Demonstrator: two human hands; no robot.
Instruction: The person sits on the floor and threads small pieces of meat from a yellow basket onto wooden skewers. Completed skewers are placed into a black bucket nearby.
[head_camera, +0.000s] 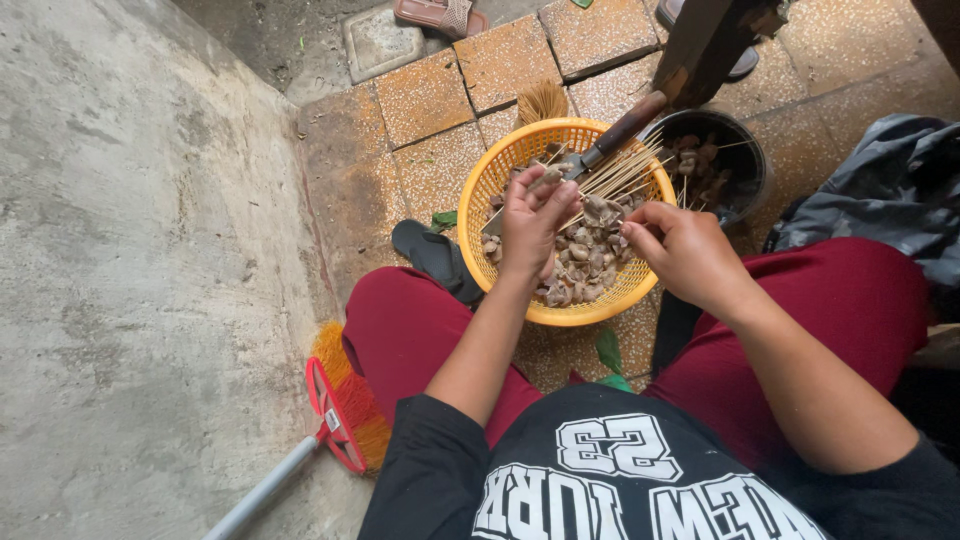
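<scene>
Tiled floor, concrete wall alongside. Yellow basket (500, 175) holds grey meat pieces (585, 262) and skewers (620, 172). Left hand (532, 215) pinches one piece above the basket's middle; right hand (680, 245), fingers closed on a thin skewer, points leftward at it.

No packages, labels, signs or screens visible anywhere in view.

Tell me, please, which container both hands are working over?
The yellow basket, not the dark bucket behind it: left hand and right hand hover above it.
</scene>
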